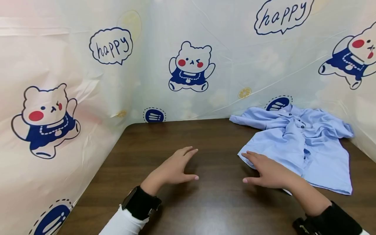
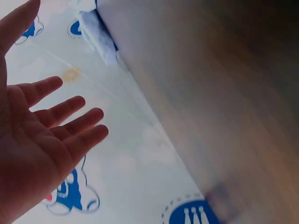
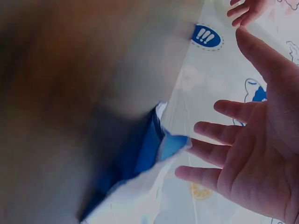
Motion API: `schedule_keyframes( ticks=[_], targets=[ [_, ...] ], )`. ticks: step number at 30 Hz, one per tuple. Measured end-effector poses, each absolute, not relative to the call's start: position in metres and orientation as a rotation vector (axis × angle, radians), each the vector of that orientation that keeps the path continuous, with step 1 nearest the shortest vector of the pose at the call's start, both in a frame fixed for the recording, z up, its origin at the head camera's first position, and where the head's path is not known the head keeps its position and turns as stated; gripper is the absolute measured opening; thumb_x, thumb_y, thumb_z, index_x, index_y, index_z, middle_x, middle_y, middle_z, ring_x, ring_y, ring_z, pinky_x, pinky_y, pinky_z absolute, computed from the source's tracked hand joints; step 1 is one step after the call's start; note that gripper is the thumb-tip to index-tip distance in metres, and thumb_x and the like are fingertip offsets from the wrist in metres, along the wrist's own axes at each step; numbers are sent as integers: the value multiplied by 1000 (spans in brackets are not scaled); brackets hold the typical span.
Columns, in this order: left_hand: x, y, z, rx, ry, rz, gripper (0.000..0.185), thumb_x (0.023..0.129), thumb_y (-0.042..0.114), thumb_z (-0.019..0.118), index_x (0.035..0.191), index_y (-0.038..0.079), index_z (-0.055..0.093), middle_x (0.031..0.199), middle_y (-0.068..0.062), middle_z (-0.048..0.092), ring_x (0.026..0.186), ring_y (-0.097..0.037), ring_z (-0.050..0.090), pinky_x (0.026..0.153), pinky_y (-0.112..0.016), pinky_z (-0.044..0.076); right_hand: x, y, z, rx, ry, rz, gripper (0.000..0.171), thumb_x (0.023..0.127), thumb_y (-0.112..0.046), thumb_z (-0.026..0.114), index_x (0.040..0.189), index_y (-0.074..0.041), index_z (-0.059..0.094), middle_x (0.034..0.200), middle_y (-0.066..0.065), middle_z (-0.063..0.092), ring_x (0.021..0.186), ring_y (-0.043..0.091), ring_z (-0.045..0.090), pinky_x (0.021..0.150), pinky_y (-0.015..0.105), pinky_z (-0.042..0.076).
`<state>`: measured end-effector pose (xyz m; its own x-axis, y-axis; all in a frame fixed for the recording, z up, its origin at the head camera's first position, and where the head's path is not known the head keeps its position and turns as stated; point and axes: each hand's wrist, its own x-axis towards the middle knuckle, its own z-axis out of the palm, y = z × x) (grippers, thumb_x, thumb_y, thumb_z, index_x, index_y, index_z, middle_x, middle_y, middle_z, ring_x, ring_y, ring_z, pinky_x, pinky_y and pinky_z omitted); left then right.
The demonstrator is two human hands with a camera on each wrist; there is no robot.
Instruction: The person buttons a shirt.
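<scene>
A light blue button-up shirt with short sleeves lies spread and somewhat rumpled on the right of the brown table, its collar toward the back wall. My right hand hovers over the shirt's lower left corner, fingers spread and holding nothing. Across from it, my left hand is held over the bare wood, thumb and fingers apart. Both palms face inward. In the left wrist view the left palm shows nothing in it; in the right wrist view the right palm overlaps the shirt's edge.
The brown wooden table runs back to a pale cloth wall printed with bears and "happy" bubbles. More of this cloth hangs along the left side. Black straps circle both wrists.
</scene>
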<state>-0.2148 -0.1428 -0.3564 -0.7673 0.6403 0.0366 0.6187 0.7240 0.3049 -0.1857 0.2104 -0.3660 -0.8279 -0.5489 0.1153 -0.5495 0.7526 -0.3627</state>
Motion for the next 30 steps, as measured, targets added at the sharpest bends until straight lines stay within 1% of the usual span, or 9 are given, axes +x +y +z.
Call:
schedule_keyframes(
  ticks=[5, 9, 13, 16, 19, 20, 24, 28, 30],
  targets=[
    [-236, -114, -361, 1145, 2755, 492, 83, 88, 48, 70, 151, 9, 34, 154, -15, 31, 141, -28, 30, 111, -44, 31, -207, 228, -360, 876, -2902, 714, 74, 90, -45, 68, 140, 4, 44, 138, 26, 48, 128, 43, 43, 102, 58, 36],
    [-253, -83, -366, 1229, 2676, 475, 78, 89, 45, 69, 149, 6, 37, 151, -15, 35, 139, -25, 33, 112, -39, 31, -230, 251, -352, 822, -2900, 675, 67, 91, -34, 70, 135, 9, 46, 134, 32, 48, 125, 48, 43, 101, 60, 36],
    [-270, -46, -367, 1288, 2633, 455, 75, 90, 44, 68, 147, 4, 40, 148, -13, 39, 137, -21, 36, 111, -31, 30, -257, 279, -347, 732, -2922, 554, 62, 89, -28, 71, 129, 14, 49, 130, 38, 46, 122, 55, 40, 100, 64, 33],
    [-281, -17, -366, 1336, 2622, 441, 73, 90, 44, 67, 145, 4, 42, 145, -10, 44, 136, -18, 37, 110, -24, 29, -278, 301, -344, 607, -2974, 470, 64, 88, -27, 71, 128, 17, 48, 129, 43, 43, 120, 59, 37, 98, 68, 32],
    [-292, 13, -366, 1366, 2614, 440, 70, 91, 43, 67, 145, 4, 44, 144, -8, 46, 136, -16, 37, 109, -20, 27, -296, 322, -343, 416, -3063, 435, 72, 88, -30, 69, 134, 18, 40, 133, 48, 32, 121, 64, 30, 96, 72, 29],
    [-295, 22, -367, 1360, 2611, 445, 69, 91, 43, 66, 145, 5, 44, 144, -7, 46, 136, -15, 36, 108, -19, 27, -301, 328, -343, 349, -3089, 441, 76, 88, -31, 68, 136, 18, 36, 135, 49, 27, 123, 65, 25, 97, 74, 27],
    [-304, 55, -374, 1290, 2613, 473, 69, 92, 45, 65, 147, 9, 43, 146, -5, 45, 136, -12, 36, 106, -16, 28, -318, 347, -347, 96, -3162, 542, 87, 89, -39, 66, 144, 13, 23, 141, 50, 8, 128, 69, 6, 98, 78, 16],
    [-306, 78, -383, 1204, 2634, 502, 71, 90, 46, 66, 148, 13, 42, 147, -1, 45, 135, -9, 37, 106, -16, 28, -324, 355, -359, -96, -3200, 733, 95, 91, -49, 61, 150, 4, 11, 140, 51, -13, 122, 77, -6, 93, 83, 11],
    [-304, 86, -387, 1184, 2637, 498, 74, 88, 48, 68, 149, 16, 41, 148, 3, 43, 136, -6, 35, 106, -15, 27, -326, 356, -365, -146, -3233, 786, 97, 92, -54, 58, 151, 2, 6, 138, 52, -19, 117, 80, -8, 91, 84, 10]
  ],
)
